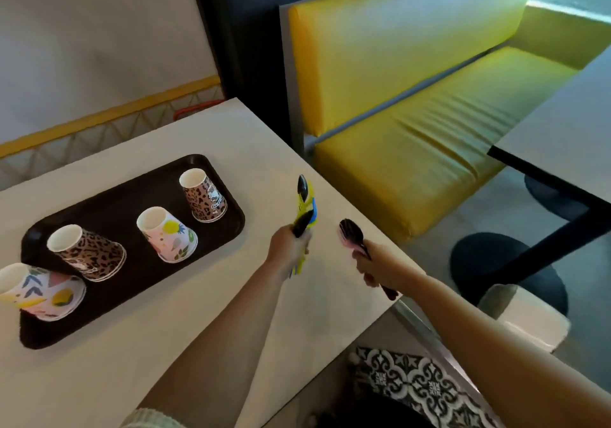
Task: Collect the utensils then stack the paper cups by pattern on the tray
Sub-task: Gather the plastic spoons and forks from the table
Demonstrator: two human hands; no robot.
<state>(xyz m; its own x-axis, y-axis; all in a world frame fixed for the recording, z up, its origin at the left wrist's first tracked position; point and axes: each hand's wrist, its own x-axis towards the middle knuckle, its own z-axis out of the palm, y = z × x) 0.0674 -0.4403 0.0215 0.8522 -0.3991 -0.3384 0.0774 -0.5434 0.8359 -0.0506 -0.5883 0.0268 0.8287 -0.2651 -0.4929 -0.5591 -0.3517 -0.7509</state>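
A dark brown tray (119,196) lies on the left of the pale table (264,143). Upside down on it stand two leopard-print paper cups (205,197) (87,252) and two floral paper cups (168,234) (39,290). My left hand (289,249) grips a bundle of plastic utensils (305,207), yellow, blue and black, pointing up and away. To its right, near the table's right edge, my right hand (377,267) holds a black spoon and a pink utensil (352,234) together.
A yellow padded bench (413,103) runs along the right of the table. A second table (562,123) with a black pedestal foot (506,269) stands far right. Below the table edge are a white seat (529,318) and patterned fabric (420,388).
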